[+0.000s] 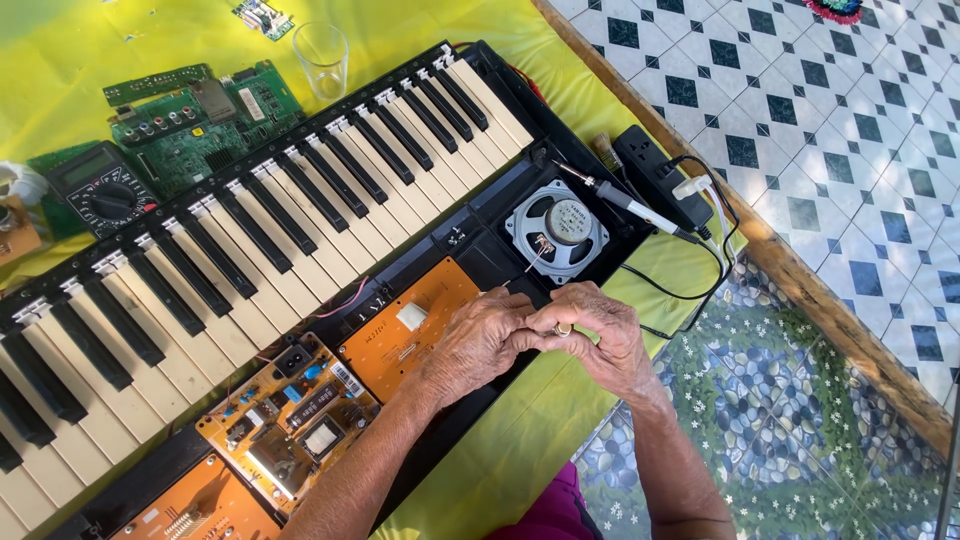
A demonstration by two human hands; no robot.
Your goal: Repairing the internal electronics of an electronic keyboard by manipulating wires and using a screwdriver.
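My left hand (478,342) and my right hand (602,332) meet over the front edge of an opened electronic keyboard (300,215). Their fingertips pinch a thin wire (522,275) together. The wire runs up to a terminal on the round speaker (568,228) in the keyboard's black case. There is a ring on one finger of my right hand. An orange circuit board (400,330) lies just left of my left hand, partly under it. A second board with several components (290,420) sits further left.
A soldering iron (625,203) rests across the case's right end beside a black power strip (652,165) with a white plug. On the yellow cloth behind the keys lie a drinking glass (322,55), green circuit boards (200,118) and a multimeter (100,188). Tiled floor lies to the right.
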